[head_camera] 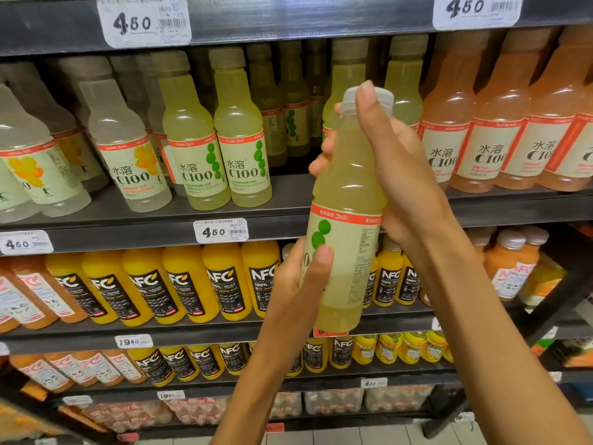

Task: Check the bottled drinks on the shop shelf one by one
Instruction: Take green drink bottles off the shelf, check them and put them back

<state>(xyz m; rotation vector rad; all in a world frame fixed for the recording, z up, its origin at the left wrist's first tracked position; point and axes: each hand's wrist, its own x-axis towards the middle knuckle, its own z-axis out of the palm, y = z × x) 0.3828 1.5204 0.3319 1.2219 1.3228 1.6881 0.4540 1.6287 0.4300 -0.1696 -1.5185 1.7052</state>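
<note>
Off to the left of our grip, on the upper shelf (224,220), we see pale bottles (128,155) with orange fruit on their labels, then two yellow-green C100 bottles (218,155) standing side by side. Below them, a price tag (221,231) reading 450 sits on the shelf edge, and under that runs a row of orange NFC juice bottles (179,281).

Our left hand (298,284) holds the lime drink bottle (346,200) low down, thumb pressed on the front of its label beside the green dots, fingers curled behind the lower body. The bottle is lifted clear of the shelf, in front of the shelving, roughly upright with its top leaning slightly to the right. Its liquid is cloudy yellow-green, and a red band crosses the top of the label.

Our right hand (401,175) clasps the same bottle higher up, palm along its right side, fingers wrapped around the shoulder from behind, and one finger reaching up over the pale cap (349,99). So both hands are clamped on the one bottle.

Right of our grip, on the upper shelf, stand pink-orange C100 bottles (481,139). Lower right, we see more NFC bottles and some with white caps (513,261).
</note>
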